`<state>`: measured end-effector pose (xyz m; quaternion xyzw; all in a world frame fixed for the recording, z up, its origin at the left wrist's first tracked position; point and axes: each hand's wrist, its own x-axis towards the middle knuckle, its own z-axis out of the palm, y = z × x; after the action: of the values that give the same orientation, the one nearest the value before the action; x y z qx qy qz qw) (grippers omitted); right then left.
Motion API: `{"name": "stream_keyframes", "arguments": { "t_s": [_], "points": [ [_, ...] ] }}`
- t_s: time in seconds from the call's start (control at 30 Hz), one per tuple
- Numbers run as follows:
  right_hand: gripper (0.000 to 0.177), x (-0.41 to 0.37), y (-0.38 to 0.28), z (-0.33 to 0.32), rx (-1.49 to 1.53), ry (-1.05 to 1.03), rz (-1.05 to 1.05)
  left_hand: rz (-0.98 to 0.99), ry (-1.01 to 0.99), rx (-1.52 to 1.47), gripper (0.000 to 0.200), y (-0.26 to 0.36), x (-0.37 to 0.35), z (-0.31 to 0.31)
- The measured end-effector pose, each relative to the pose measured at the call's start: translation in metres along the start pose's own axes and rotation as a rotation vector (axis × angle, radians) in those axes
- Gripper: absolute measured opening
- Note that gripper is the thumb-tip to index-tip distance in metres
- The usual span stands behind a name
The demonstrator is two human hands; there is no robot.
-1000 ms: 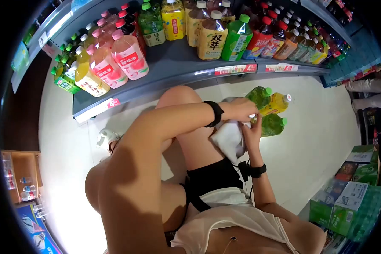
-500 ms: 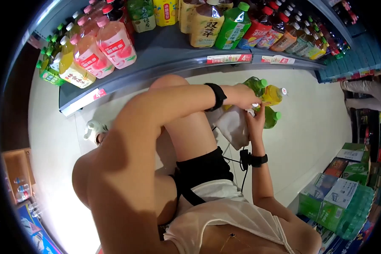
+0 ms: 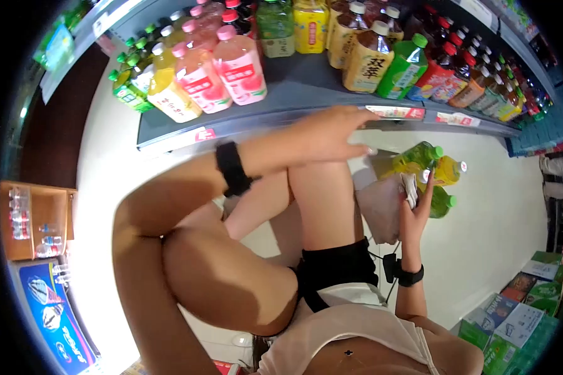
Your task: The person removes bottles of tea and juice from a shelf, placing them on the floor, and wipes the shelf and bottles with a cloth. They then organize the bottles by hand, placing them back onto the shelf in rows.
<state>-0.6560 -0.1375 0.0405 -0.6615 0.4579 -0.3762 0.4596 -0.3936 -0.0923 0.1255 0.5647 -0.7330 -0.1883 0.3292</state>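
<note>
My left hand [image 3: 341, 134] is stretched out over my knee, below the front edge of the shelf [image 3: 294, 115]. Its thumb and fingers are apart, with nothing between them. At the right, my right hand [image 3: 417, 215] is closed around the edge of a greyish cloth [image 3: 380, 209] with a white part at its top. Just beyond this hand, on the pale floor, are a green-capped bottle [image 3: 421, 155], a yellow bottle [image 3: 449, 170] and a second green-capped bottle [image 3: 442, 203]. The cloth and fingers partly hide these bottles.
Pink-labelled bottles [image 3: 241, 69], a 双萃 bottle [image 3: 369, 62] and a green bottle [image 3: 403, 72] stand on the shelf with several others. Packed cartons [image 3: 513, 325] are at the lower right. A wooden cabinet [image 3: 44, 219] with small bottles is at the left.
My left hand has moved left, away from the cloth and my right hand, and its fingers have opened. The view has shifted, so the shelf and floor bottles appear farther right and lower.
</note>
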Motion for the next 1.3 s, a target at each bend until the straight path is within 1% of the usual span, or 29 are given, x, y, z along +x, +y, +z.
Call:
{"name": "stream_keyframes", "arguments": {
  "t_s": [0.03,0.1,0.13,0.23,0.3,0.37,0.4,0.43,0.5,0.53,0.57,0.63,0.67,0.7,0.73,0.77,0.8,0.83,0.87,0.9,0.93,0.97,1.0,1.03,1.1,1.13,1.17,1.23,1.3],
  "points": [
    [0.078,-0.002,-0.016,0.008,0.048,-0.037,-0.071,0.045,0.145,-0.033,0.053,0.005,-0.009,0.011],
    [0.079,-0.002,-0.049,0.021,0.126,-0.104,-0.220,0.067,0.124,-0.055,0.052,0.010,-0.020,0.023],
    [0.078,0.000,-0.062,0.027,0.207,-0.111,-0.259,0.083,0.114,-0.072,0.052,0.016,-0.022,0.023],
    [0.074,0.008,-0.105,0.040,0.171,-0.226,-0.302,-0.116,-0.195,0.008,0.045,0.039,-0.027,0.006],
    [0.070,0.014,-0.122,0.053,0.189,-0.346,-0.284,-0.249,-0.106,-0.010,0.041,0.041,-0.039,-0.002],
    [0.070,0.035,-0.127,0.067,0.137,-0.486,-0.373,-0.405,-0.004,-0.090,0.041,0.032,-0.050,-0.016],
    [0.070,0.049,-0.130,0.070,0.071,-0.585,-0.368,-0.450,0.098,-0.119,0.043,0.030,-0.055,-0.024],
    [0.066,0.063,-0.141,0.078,-0.022,-0.667,-0.500,-0.480,0.189,-0.114,0.043,0.021,-0.062,-0.028],
    [0.064,0.112,-0.136,0.109,-0.087,-0.815,-0.549,-0.548,0.374,-0.116,0.044,-0.007,-0.079,-0.026],
    [0.064,0.133,-0.141,0.127,-0.158,-0.852,-0.501,-0.603,0.422,-0.163,0.045,-0.015,-0.089,-0.028],
    [0.064,0.154,-0.146,0.147,-0.229,-0.885,-0.457,-0.613,0.466,-0.179,0.045,-0.018,-0.097,-0.025],
    [0.060,0.202,-0.148,0.191,-0.337,-0.861,-0.654,-0.618,0.550,-0.189,0.045,-0.020,-0.109,-0.028],
    [0.062,0.239,-0.149,0.216,-0.353,-0.895,-0.563,-0.581,0.566,-0.183,0.045,-0.015,-0.115,-0.032],
    [0.064,0.262,-0.150,0.235,-0.368,-0.925,-0.468,-0.597,0.545,-0.180,0.044,-0.014,-0.120,-0.036],
    [0.069,0.257,-0.163,0.247,-0.368,-0.752,-0.582,-0.612,0.520,-0.178,0.043,-0.012,-0.126,-0.040],
    [0.070,0.274,-0.168,0.263,-0.496,-0.583,-0.760,-0.628,0.492,-0.178,0.043,-0.010,-0.131,-0.044],
    [0.071,0.293,-0.172,0.280,-0.630,-0.379,-0.908,-0.664,0.452,-0.227,0.046,-0.008,-0.134,-0.050],
    [0.071,0.310,-0.174,0.294,-0.745,-0.202,-1.027,-0.663,0.449,-0.203,0.046,-0.008,-0.138,-0.052],
    [0.070,0.337,-0.170,0.313,-0.687,-0.207,-1.121,-0.663,0.447,-0.182,0.046,-0.010,-0.140,-0.051],
    [0.065,0.340,-0.176,0.325,-0.677,-0.240,-1.178,-0.664,0.447,-0.167,0.046,-0.010,-0.142,-0.048],
    [0.061,0.336,-0.181,0.333,-0.760,-0.319,-1.140,-0.662,0.369,-0.072,0.041,-0.001,-0.141,-0.050],
    [0.058,0.331,-0.185,0.342,-0.844,-0.400,-1.100,-0.628,0.330,-0.071,0.039,0.007,-0.139,-0.049],
    [0.056,0.335,-0.181,0.355,-0.903,-0.407,-1.053,-0.591,0.290,-0.072,0.036,0.014,-0.137,-0.046],
    [0.055,0.327,-0.183,0.358,-0.959,-0.357,-1.064,-0.552,0.247,-0.078,0.033,0.020,-0.136,-0.043],
    [0.052,0.318,-0.182,0.363,-1.079,-0.251,-1.075,-0.423,0.257,-0.167,0.031,0.033,-0.136,-0.037],
    [0.048,0.315,-0.179,0.367,-1.108,-0.189,-1.041,-0.389,0.251,-0.186,0.030,0.033,-0.136,-0.034],
    [0.047,0.314,-0.178,0.367,-1.077,-0.202,-1.012,-0.356,0.244,-0.207,0.030,0.034,-0.136,-0.031],
    [0.046,0.317,-0.177,0.367,-1.012,-0.227,-0.959,-0.353,0.212,-0.201,0.029,0.027,-0.135,-0.021],
    [0.048,0.321,-0.177,0.363,-0.945,-0.283,-0.973,-0.224,0.348,-0.133,0.025,0.017,-0.127,-0.010]
  ]
}}
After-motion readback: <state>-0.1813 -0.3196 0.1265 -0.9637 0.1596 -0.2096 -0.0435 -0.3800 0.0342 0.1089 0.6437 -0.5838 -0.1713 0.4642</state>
